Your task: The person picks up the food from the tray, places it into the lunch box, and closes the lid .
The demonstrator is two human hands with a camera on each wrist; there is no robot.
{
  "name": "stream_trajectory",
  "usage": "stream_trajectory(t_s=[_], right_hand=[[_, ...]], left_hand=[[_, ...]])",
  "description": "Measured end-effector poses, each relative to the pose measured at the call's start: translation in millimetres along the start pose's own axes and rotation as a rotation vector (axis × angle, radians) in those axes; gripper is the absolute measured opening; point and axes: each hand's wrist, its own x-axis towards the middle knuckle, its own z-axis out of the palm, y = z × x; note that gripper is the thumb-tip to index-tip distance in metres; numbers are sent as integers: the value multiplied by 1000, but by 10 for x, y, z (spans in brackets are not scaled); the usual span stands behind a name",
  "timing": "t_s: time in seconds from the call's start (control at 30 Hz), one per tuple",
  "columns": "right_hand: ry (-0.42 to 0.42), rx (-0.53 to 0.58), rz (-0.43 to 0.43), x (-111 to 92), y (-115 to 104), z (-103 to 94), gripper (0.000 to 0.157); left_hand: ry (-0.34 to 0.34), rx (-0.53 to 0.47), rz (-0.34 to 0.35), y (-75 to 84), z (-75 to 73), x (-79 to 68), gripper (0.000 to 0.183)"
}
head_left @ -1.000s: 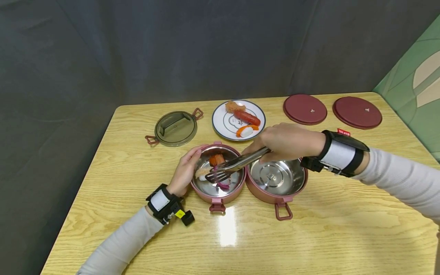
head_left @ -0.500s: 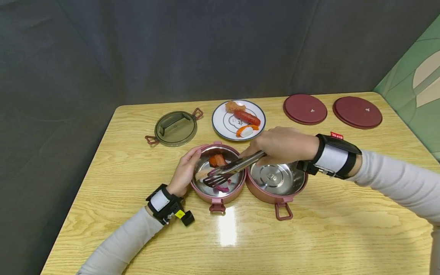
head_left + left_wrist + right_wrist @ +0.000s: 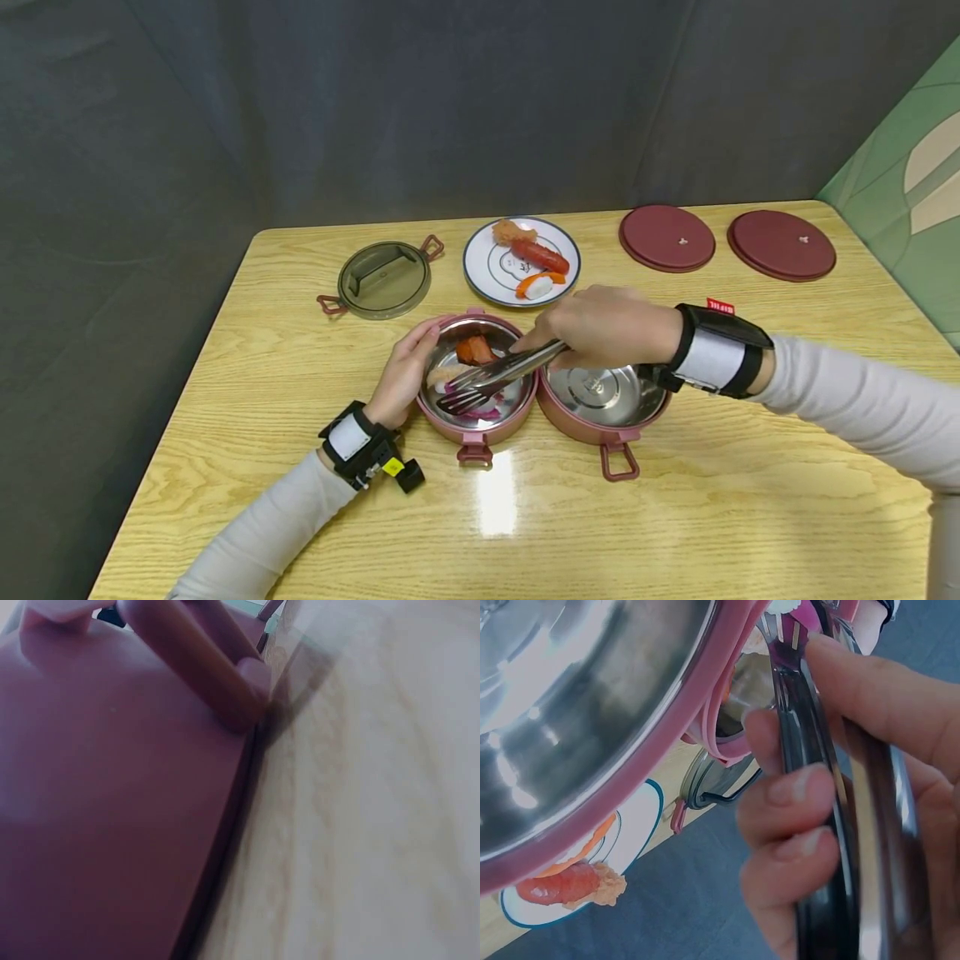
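Right hand (image 3: 607,327) first: the head view gives us mostly its back, but the right wrist view opens up the underside, and there are the fingers (image 3: 802,787), wrapped firmly round the metal tongs (image 3: 517,365)! The tips reach down into the left-side bowl (image 3: 450,432), over a purple slice (image 3: 487,413); whether they pinch it, no view settles. An orange-brown chunk (image 3: 473,350) lies just behind them. Over to the left hand (image 3: 397,382), at that bowl's rim, its fingertips touching the edge; how far they curl I cannot tell, since the left wrist view catches none of them, only pink wall, a looped handle (image 3: 199,664) and the base meeting the desk (image 3: 720,517). Just beside, touching, sits the second bowl (image 3: 561,423), its shiny inside close up in the right wrist view. Behind the bowls, a plate (image 3: 480,275) carries a sausage (image 3: 540,256), a breaded piece (image 3: 512,232) and an orange-and-white bite (image 3: 537,287). Left of it, the see-through lid (image 3: 390,287); far right, two dark red lids (image 3: 667,239), showing in the head view alone.
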Motion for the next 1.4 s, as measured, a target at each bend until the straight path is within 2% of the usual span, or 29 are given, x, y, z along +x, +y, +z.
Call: stream_trajectory(t_s=[0.27,0.47,0.73,1.0,1.17,1.4], right_hand=[[-1,3,-21,44,-20,54,44],[19,-26,-36,52,-46,91,46],[54,-253,-23,-28,-197,115,44],[35,-383,3,-51,-296,102,43],[61,-427,-13,-101,-313,70,45],[73,-398,13,-190,-308,-6,51]], left_hand=[[-20,-23,7,13,12,-3,40],[-10,-13,8,10,18,-6,40],[-7,-12,10,9,12,-12,40],[28,36,-19,-4,14,-22,42],[17,27,-11,-6,10,-18,42],[-22,4,-12,10,-5,-5,42]])
